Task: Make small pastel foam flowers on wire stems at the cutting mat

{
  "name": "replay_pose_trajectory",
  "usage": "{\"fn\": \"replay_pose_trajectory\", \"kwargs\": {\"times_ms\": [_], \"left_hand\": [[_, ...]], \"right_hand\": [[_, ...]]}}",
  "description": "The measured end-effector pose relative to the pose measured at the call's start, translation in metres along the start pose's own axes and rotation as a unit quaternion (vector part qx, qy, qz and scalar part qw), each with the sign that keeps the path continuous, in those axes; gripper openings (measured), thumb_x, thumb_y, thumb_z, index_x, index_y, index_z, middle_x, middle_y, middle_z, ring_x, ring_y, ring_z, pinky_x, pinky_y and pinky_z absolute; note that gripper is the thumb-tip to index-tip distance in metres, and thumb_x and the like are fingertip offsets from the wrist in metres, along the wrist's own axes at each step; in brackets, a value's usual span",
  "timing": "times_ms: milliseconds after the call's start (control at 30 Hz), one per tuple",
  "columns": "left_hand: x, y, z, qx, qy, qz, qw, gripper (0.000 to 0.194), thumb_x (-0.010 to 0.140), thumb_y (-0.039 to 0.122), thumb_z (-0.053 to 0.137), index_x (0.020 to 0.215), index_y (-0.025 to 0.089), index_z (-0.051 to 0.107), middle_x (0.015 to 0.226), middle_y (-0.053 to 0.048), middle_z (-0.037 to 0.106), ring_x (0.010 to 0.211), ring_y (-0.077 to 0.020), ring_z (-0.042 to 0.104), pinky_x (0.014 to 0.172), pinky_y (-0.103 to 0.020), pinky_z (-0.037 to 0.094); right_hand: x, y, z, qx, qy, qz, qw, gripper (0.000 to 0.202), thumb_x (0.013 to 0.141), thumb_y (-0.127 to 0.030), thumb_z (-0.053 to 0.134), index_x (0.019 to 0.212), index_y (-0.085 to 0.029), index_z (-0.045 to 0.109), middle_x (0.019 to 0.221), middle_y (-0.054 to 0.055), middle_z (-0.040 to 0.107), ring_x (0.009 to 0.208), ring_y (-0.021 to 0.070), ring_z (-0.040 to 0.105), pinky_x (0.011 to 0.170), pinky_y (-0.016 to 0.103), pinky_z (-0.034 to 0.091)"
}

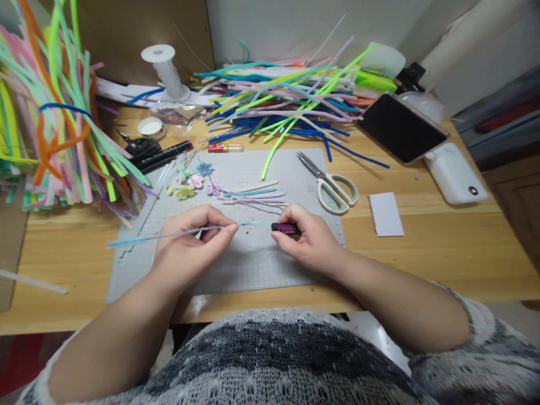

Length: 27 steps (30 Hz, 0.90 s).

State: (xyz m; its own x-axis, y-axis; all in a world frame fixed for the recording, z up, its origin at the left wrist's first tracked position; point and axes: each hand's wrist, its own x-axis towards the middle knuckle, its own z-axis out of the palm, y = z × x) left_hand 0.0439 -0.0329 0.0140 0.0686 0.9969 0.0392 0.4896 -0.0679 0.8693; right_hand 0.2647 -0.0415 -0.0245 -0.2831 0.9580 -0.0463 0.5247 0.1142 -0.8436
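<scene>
My left hand (pixel 196 239) pinches a light-blue pipe cleaner (pixel 139 241) between thumb and fingertips. Its fluffy end sticks out to the left, and a short tip reaches past my fingers to the right. Facing that tip, my right hand (pixel 310 239) is closed around a small black-and-purple tool (pixel 286 228), whose kind I cannot make out. A small gap separates tool and tip. Both hands are over the grey cutting mat (pixel 253 270). Beyond them lie several thin pipe cleaner pieces (pixel 253 197) and small pipe cleaner flowers (pixel 184 192).
Scissors (pixel 331 185) lie on the mat's right side, near a white card (pixel 386 214) and a phone (pixel 403 128). Loose pipe cleaners (pixel 287 101) are heaped at the back. Bundled ones (pixel 63 112) stand at left, near a white spool (pixel 166 73) and black markers (pixel 164 156).
</scene>
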Motion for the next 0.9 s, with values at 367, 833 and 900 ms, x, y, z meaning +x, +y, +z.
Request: {"fn": "replay_pose_trajectory", "kwargs": {"times_ms": [367,833,900], "left_hand": [[0.0001,0.0031,-0.0003,-0.02,-0.009,-0.016,1.0,0.015,0.069,0.031,0.07,0.061,0.019,0.067,0.056,0.0,0.062,0.05,-0.0108,0.05,0.045,-0.022,0.038],[0.0005,0.0048,-0.0014,-0.02,-0.022,-0.011,0.999,0.012,0.069,0.029,0.07,0.061,0.02,0.067,0.055,0.0,0.062,0.049,-0.0107,0.05,0.044,-0.021,0.039],[0.0001,0.0048,-0.0016,-0.023,-0.022,-0.011,0.999,0.011,0.07,0.029,0.07,0.063,0.02,0.068,0.056,0.0,0.062,0.049,-0.0104,0.05,0.044,-0.02,0.039]], "right_hand": [[-0.0006,0.0,-0.0002,0.014,-0.006,-0.003,1.0,0.022,0.079,-0.038,0.061,0.082,-0.022,0.046,0.073,-0.002,0.052,0.067,0.0133,0.047,0.062,0.029,0.036],[0.0023,-0.0002,-0.0049,-0.001,0.021,-0.028,0.999,0.02,0.075,-0.032,0.063,0.079,-0.022,0.046,0.072,-0.002,0.053,0.065,0.0124,0.046,0.061,0.028,0.036],[0.003,0.0,-0.0053,0.003,0.021,-0.033,0.999,0.02,0.074,-0.032,0.062,0.079,-0.022,0.046,0.072,-0.002,0.053,0.064,0.0122,0.046,0.061,0.028,0.036]]}}
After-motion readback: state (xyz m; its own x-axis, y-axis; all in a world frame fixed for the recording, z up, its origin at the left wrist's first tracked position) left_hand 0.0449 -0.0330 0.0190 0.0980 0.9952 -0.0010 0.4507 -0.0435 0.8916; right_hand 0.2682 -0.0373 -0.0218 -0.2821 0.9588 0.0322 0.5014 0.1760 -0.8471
